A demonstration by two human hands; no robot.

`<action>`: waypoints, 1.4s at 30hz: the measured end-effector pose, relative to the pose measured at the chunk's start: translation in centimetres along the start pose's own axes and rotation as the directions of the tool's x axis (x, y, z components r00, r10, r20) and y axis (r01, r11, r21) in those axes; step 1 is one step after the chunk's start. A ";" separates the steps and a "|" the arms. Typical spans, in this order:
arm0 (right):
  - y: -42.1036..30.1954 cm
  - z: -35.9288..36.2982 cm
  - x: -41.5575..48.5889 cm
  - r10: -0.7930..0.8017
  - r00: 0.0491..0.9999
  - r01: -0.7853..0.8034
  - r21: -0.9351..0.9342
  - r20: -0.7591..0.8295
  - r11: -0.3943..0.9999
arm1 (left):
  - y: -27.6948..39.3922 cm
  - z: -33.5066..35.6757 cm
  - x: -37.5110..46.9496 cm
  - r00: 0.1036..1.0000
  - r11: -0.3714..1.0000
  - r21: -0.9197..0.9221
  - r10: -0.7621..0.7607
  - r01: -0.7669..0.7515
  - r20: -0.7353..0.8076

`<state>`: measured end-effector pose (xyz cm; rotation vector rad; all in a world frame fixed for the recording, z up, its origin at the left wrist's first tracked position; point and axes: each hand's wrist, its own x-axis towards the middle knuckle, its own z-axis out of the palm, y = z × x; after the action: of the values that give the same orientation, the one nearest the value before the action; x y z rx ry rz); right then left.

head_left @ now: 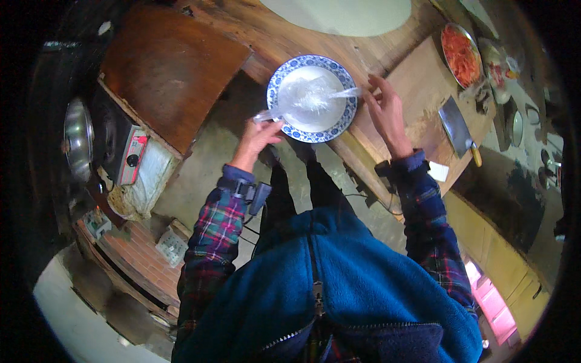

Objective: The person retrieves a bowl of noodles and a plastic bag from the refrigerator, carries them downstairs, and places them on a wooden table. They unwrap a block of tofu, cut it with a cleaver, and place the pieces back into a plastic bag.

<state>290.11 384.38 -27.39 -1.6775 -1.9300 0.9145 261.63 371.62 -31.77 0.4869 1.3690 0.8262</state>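
Note:
A white bowl with a blue floral rim (311, 136) is in front of me, partly over the wooden table's front edge. Crumpled clear plastic film (313, 97) lies in it, with one end stretched out to each side. My left hand (258, 140) grips the left end at the bowl's lower left rim. On the other side my right hand (386, 113) pinches the right end between its fingertips, just beyond the rim. What bears the bowl's weight I cannot tell.
A cleaver (455, 127) lies on a cutting board (420, 68) at right, near a plate of shredded orange food (462, 56). A large pale round sheet (345, 13) is at the top. Left are a brown wooden board (168, 68), a gas stove (131, 156) and a metal lid (78, 140).

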 end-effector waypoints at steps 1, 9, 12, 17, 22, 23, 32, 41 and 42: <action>0.1 -0.3 -0.3 0.011 1.000 -0.011 0.019 0.019 1.000 | -0.7 0.7 0.1 0.999 0.997 -0.080 0.027 -0.023 0.042; 0.4 -3.7 -3.5 0.054 0.997 -0.062 0.179 0.050 0.982 | -3.9 6.6 2.5 0.998 0.976 -0.211 0.056 -0.060 -0.025; -0.1 -4.3 -4.0 0.068 0.997 -0.072 0.152 0.034 0.986 | -4.3 7.3 3.3 0.995 0.990 -0.112 0.081 -0.087 -0.052; -1.6 -5.9 -4.1 -0.034 0.999 0.041 0.206 -0.038 0.978 | -2.4 6.5 2.9 0.968 0.986 0.040 0.166 -0.161 -0.187; -3.5 -6.3 -5.0 0.119 0.990 -0.105 0.148 -0.082 0.983 | 1.8 0.2 0.9 0.956 0.968 -0.144 0.168 -0.207 -0.242; -3.8 -5.7 -5.4 0.050 0.996 -0.035 0.192 -0.074 0.981 | 2.5 -1.9 1.1 0.928 0.947 -0.128 0.253 -0.296 -0.274; -4.4 0.5 -10.4 0.139 0.989 -0.129 0.154 -0.051 0.980 | 4.0 -25.4 9.0 0.854 0.895 -0.285 0.171 -0.344 -0.492; -3.5 1.0 -13.9 0.280 0.952 -0.258 0.166 -0.127 0.952 | 5.9 -31.1 11.2 0.822 0.822 -0.316 0.283 -0.473 -0.494; -3.3 1.2 -14.0 0.243 0.961 -0.217 0.189 -0.131 0.958 | 6.3 -31.0 10.8 0.855 0.833 -0.313 0.314 -0.456 -0.412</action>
<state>289.50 370.26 -24.37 -1.8361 -1.5316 0.9770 229.97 378.96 -39.41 0.3081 1.3815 1.5613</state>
